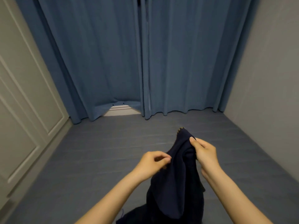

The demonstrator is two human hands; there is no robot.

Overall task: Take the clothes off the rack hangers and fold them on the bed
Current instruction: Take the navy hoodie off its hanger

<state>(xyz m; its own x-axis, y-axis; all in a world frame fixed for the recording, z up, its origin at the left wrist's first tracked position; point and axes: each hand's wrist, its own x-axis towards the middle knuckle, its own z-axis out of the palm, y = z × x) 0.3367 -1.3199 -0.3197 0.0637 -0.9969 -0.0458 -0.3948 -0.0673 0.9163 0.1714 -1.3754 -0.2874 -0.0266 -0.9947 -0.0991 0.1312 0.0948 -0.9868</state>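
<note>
Grip: right hand [204, 152] pinching dark garment [174, 180] top edge, left hand [153, 162] pinching its side | garment hanging toward 6 o'clock over bed [113, 143] | nearer: right

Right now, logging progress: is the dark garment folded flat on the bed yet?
Not yet. The dark garment hangs bunched between both hands, left hand and right hand pinching it above the bed.

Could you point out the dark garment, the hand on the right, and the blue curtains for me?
dark garment [174, 175]: head view, middle of the hanging cloth.
right hand [204, 153]: head view, back of the hand.
blue curtains [186, 62]: head view, right panel's folds.
</note>
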